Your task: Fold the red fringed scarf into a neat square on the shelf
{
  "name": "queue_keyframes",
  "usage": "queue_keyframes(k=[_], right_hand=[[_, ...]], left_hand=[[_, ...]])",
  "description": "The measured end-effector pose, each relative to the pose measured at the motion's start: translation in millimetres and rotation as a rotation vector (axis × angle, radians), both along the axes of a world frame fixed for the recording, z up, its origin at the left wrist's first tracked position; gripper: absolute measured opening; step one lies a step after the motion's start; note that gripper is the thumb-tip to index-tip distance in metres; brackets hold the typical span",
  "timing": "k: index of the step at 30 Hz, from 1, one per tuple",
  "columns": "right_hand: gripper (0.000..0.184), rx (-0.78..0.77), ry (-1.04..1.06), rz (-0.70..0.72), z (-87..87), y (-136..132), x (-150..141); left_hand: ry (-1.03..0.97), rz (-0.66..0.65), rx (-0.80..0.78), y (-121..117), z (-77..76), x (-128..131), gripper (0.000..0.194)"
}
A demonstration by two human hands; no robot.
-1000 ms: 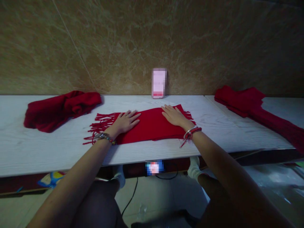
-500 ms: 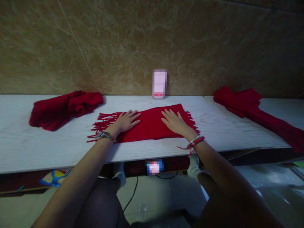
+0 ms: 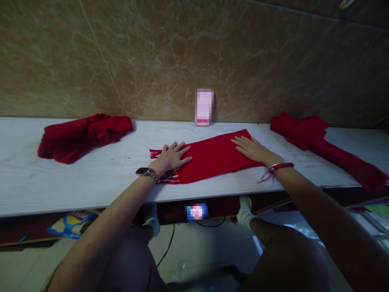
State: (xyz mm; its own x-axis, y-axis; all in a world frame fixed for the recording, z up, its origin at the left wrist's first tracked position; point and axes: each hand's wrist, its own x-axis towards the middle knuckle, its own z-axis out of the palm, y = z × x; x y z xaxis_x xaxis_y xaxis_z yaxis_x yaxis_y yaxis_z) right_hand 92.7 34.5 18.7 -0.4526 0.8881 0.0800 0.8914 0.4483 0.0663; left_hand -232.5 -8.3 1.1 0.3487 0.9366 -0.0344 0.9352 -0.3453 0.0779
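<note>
A folded red fringed scarf lies flat on the white table in front of me. My left hand rests palm down on its left end, fingers spread, with the fringe poking out beside it. Stretched flat, my right hand presses on the scarf's right end. Both wrists wear bracelets. Neither hand grips anything.
A crumpled red scarf lies at the left of the table. Folded red scarves stretch along the right side. A small pink blurred box stands against the marbled wall. Below the table edge are my knees, a cable and a blurred device.
Both hands slid the scarf to the right across the table. My right hand moved further right to its end, and the right-hand fringe no longer shows.
</note>
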Motion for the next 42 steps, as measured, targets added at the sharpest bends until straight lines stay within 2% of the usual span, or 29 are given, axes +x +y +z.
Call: queue_keyframes(k=[2, 5, 8, 11, 14, 20, 26, 31, 35, 42], right_hand=[[0.047, 0.093, 0.003, -0.018, 2.7, -7.5, -2.9], [0.043, 0.217, 0.103, 0.029, 2.2, -33.8, -29.6], [0.038, 0.178, 0.208, 0.272, -2.5, -66.1, -69.3], [0.034, 0.117, 0.218, 0.522, -8.1, -88.6, -102.9], [0.03, 0.112, 0.201, 0.629, -12.9, -96.8, -120.1], [0.025, 0.136, 0.179, 0.634, -11.6, -98.4, -124.3], [0.031, 0.096, 0.102, 0.617, -2.7, -100.5, -128.9], [0.024, 0.149, 0.082, 0.625, -4.1, -102.5, -143.4], [0.02, 0.159, 0.111, 0.652, -6.2, -106.8, -153.7], [0.022, 0.139, 0.087, 0.651, -5.0, -108.8, -155.7]], left_hand=[[-0.01, 0.01, 0.016, 1.5, 1.0, -6.6, 0.056], [-0.037, -0.035, 0.077, 4.3, 3.9, -18.5, 0.053], [-0.087, -0.107, 0.12, 8.6, 5.7, -32.1, 0.048], [-0.168, -0.112, 0.127, 13.2, 3.8, -45.7, 0.045], [-0.233, -0.064, 0.103, 16.4, 0.1, -54.6, 0.042], [-0.358, -0.066, 0.109, 18.1, -0.4, -53.3, 0.032], [-0.453, 0.012, 0.08, 16.8, 1.7, -49.2, 0.023], [-0.451, 0.03, 0.116, 22.1, 1.6, -43.3, 0.025], [-0.45, 0.002, 0.025, 35.0, 6.5, -39.1, 0.033], [-0.47, -0.082, -0.151, 55.5, 13.9, -45.4, 0.022]])
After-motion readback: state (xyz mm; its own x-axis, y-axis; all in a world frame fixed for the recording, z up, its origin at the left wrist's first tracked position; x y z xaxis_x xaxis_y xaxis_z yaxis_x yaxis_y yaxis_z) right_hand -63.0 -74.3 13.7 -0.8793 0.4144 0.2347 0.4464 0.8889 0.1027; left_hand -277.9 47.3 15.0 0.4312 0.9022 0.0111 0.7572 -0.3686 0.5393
